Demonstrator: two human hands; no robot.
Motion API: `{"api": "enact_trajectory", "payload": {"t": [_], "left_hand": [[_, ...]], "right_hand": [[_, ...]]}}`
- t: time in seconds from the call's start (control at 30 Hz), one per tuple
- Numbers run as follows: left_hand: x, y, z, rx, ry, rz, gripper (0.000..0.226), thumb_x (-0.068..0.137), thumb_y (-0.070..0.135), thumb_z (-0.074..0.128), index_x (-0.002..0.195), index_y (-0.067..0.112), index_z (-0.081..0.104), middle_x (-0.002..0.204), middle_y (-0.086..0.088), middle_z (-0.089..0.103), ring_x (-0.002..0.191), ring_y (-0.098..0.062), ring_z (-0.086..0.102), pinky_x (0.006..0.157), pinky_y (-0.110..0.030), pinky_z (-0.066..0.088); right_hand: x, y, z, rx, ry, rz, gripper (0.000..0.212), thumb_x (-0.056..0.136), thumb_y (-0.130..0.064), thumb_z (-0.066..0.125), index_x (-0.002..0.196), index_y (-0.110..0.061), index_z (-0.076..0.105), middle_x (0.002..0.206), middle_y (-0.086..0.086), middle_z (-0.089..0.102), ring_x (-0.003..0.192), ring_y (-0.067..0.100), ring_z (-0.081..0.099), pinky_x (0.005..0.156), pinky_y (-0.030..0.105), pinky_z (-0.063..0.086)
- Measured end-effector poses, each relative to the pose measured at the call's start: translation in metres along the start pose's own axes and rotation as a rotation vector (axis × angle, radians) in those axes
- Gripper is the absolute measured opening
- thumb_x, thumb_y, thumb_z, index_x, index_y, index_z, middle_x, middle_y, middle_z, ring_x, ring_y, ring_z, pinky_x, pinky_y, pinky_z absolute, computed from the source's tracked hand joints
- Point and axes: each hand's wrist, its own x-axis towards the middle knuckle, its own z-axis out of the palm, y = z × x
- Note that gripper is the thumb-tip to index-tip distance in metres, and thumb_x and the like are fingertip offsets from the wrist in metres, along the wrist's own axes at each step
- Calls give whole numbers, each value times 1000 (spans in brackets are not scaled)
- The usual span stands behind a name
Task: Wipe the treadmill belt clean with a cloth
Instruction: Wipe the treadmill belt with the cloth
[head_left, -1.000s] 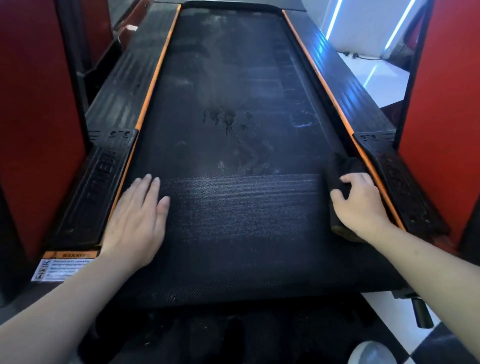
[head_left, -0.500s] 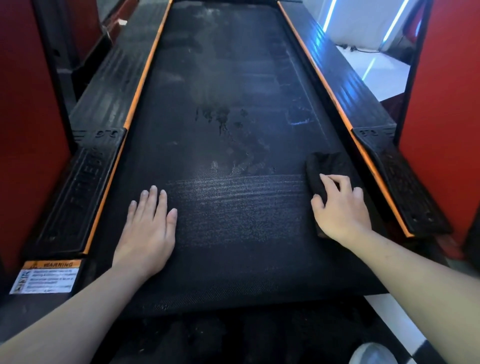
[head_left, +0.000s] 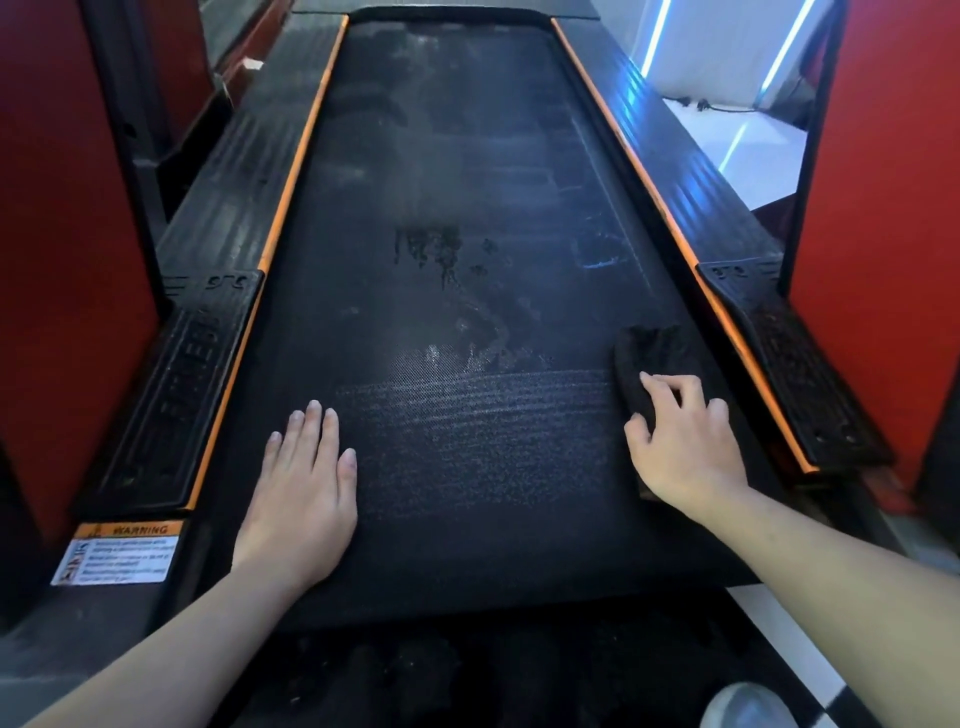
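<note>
On the belt the right hand grips the cloth at 3 o'clock; the left hand lies flat at 8 o'clock

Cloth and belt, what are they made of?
The cloth looks like soft, fuzzy black fabric, bunched under the right hand. The belt looks like black rubbery material with a fine dotted weave, matte and dusty, but that is a guess.
</note>
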Motion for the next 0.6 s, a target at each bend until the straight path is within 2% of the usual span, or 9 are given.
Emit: {"api": "enact_trajectory", "payload": {"t": [0.3,0.47,0.6], "left_hand": [[-25,0,4,-4,32,6,69,98,42,1,155,5,11,165,-7,4,152,-16,-3,124,-36,1],[-43,0,5,-11,37,17,67,98,42,-2,155,7,6,164,-4,-1,151,-14,-9,123,-35,-2],[-57,-2,8,16,59,34,65,100,41,1,153,4,8,164,-6,4,152,-16,-4,124,-37,2]], "right_hand": [[-22,6,-3,-1,1,-5,57,98,-41,43,153,-29,33,143,-9,33,96,21,38,85,35,46],[-37,10,-4,-28,2,-6,58,97,-42,44,153,-29,34,139,-7,36,94,22,40,81,34,46],[-48,14,-4,-22,7,1,58,96,-41,47,151,-28,38,135,-6,39,92,22,42,77,34,47]]}}
